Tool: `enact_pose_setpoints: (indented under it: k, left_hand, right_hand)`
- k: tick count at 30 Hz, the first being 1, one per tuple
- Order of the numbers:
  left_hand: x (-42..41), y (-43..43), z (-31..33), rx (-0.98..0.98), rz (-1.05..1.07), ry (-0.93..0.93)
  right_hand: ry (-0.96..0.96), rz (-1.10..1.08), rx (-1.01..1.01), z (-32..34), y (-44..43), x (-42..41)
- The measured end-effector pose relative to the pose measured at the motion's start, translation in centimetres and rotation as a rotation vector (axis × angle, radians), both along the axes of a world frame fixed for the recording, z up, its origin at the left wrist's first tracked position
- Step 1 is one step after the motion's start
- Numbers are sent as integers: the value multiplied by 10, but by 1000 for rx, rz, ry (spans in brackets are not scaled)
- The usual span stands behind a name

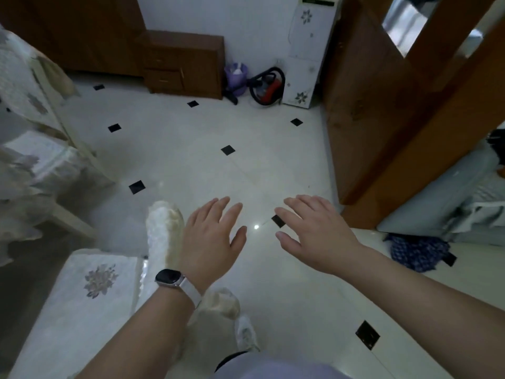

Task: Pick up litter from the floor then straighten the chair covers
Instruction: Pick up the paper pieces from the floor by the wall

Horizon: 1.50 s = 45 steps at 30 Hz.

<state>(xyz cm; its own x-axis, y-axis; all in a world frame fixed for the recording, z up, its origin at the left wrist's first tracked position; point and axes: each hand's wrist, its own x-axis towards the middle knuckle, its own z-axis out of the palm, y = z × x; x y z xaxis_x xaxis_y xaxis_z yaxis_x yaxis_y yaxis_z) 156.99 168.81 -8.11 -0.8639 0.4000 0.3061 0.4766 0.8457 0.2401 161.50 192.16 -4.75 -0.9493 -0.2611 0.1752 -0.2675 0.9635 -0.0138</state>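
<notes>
My left hand (211, 236) hovers open above the white tiled floor (191, 149), fingers spread, a watch on its wrist. My right hand (311, 231) is open too, palm down, a little to the right. Neither hand holds anything. A chair with a white flowered cover (82, 294) stands at the lower left, its covered back post (164, 231) just left of my left hand. Two more covered chairs (35, 160) stand at the far left. I see no litter on the floor near my hands.
A purple bin (236, 77) and a red and black vacuum cleaner (267, 87) stand by the far wall, beside a brown cabinet (183, 64) and a white appliance (306, 53). A wooden door (382, 105) stands at right. A blue cloth (418, 251) lies by a grey sofa (442, 203).
</notes>
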Motion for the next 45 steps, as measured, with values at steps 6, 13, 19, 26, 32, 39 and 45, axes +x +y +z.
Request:
enact_pose_setpoints:
  k: [6,13,19,26,32,39,45]
  left_hand:
    - [-90,17,4,36,7,14]
    - [-178,42,7,-2,32,17]
    - [-266,67,12,-97,145,-2]
    - [-366,113,38,-136,281,55]
    - [-419,106,40,-145,411,35]
    - [-518,68,26,-106,500,34]
    - [-649,6,0,-58,484,80]
  right_hand:
    - [59,-26,-43,13,14,-90]
    - [3,-24,-71,-4,54,-182]
    - [60,99,-135,-23,88,-307]
    - [102,252,-176,-2,131,-446]
    - [58,346,-195,5,125,-538]
    - [-14,432,-141,-8,77,-648]
    - [-9,438,-60,-11,17,-774]
